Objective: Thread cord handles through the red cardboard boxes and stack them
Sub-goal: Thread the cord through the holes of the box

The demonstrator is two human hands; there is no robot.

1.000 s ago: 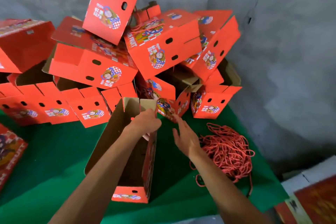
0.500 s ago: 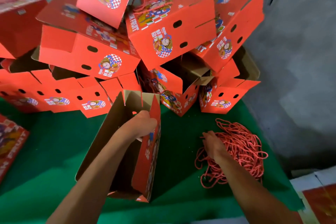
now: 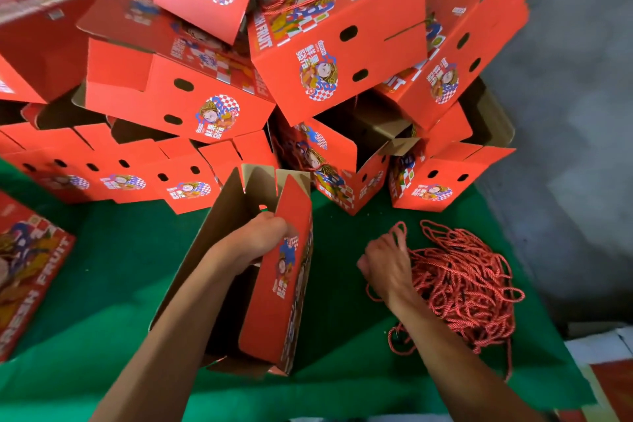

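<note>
We are holding the open box [image 3: 274, 271] at the centre of the frame, our left hand [image 3: 253, 241] reaching inside it with the fingers curled over the top edge of its red side wall, just below a handle hole [image 3: 263, 207]. Our right hand [image 3: 385, 265] is sitting at the left edge of the cord pile [image 3: 462, 281] at centre right, fingers curled into the strands and lifting a loop; whether it is gripping one cord or several we cannot tell, since the knuckles are hiding the pinch. Both box and pile are resting on the green counter [image 3: 113, 267].

The risks, as we judge them: the cords are lying in a tangle, so pulling one may be dragging others along or scattering the pile toward the counter's right edge. The box is being steadied by one hand only, so it may be tipping or folding when the cord is pushed at the hole. Behind, the stack [image 3: 308, 55] across the upper frame is leaning unevenly, and a nudge could be toppling it onto us.
</note>
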